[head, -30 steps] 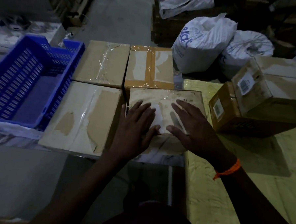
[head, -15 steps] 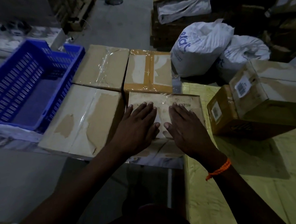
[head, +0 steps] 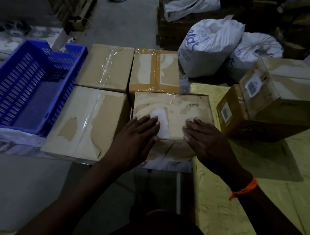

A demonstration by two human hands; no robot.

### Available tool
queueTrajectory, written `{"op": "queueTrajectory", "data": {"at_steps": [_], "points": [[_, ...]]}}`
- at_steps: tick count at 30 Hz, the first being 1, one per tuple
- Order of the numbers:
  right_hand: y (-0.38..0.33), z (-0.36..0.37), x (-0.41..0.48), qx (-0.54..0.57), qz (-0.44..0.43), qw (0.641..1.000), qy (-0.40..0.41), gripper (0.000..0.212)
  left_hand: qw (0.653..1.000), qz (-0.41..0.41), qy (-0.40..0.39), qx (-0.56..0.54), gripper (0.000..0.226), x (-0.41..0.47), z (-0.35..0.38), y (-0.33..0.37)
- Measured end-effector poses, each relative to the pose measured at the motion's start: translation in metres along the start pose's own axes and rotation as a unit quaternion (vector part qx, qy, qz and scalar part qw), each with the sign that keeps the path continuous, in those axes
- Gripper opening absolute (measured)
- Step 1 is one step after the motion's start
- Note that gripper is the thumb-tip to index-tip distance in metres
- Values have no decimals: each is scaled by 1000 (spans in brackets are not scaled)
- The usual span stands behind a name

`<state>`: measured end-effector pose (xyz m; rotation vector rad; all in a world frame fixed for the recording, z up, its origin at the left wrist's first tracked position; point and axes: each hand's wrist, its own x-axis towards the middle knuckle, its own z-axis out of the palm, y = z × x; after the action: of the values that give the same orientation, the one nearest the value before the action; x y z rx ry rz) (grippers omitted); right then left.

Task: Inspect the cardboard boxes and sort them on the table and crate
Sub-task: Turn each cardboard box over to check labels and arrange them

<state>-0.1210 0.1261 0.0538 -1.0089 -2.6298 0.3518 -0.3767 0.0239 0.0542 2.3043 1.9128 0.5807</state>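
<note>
— Left grip (head: 133, 138) and right grip (head: 205, 138) lie flat, fingers straight and clamped on nothing, pressing the top of a worn brown cardboard box with a torn white patch (head: 177, 105), centre frame.
— Where does that box sit?
— At the near edge of a pale desk (head: 13, 142), packed close beside three others: a large pale-brown taped box (head: 89, 120) to its left, an orange-taped cardboard box (head: 153, 69) behind it, and a film-wrapped brown box (head: 106, 66) at upper centre-left.
— And the crate?
— A blue slatted plastic crate (head: 32, 84) is at upper left, just beside the boxes. At right, two labelled cardboard boxes (head: 275, 96) stand against each other on a yellow wrapped surface (head: 243, 166), with two white sacks (head: 209, 44) behind them. An orange wristband (head: 244, 190) circles the right wrist.
</note>
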Motion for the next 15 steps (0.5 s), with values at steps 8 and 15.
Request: {"op": "queueTrajectory", "data": {"at_steps": [8, 15], "points": [[32, -25, 58, 288, 338, 893, 76, 59, 913, -292, 18, -285, 77, 32, -25, -18], [33, -21, 55, 448, 370, 810, 85, 40, 850, -341, 15, -401, 72, 31, -25, -22]]}}
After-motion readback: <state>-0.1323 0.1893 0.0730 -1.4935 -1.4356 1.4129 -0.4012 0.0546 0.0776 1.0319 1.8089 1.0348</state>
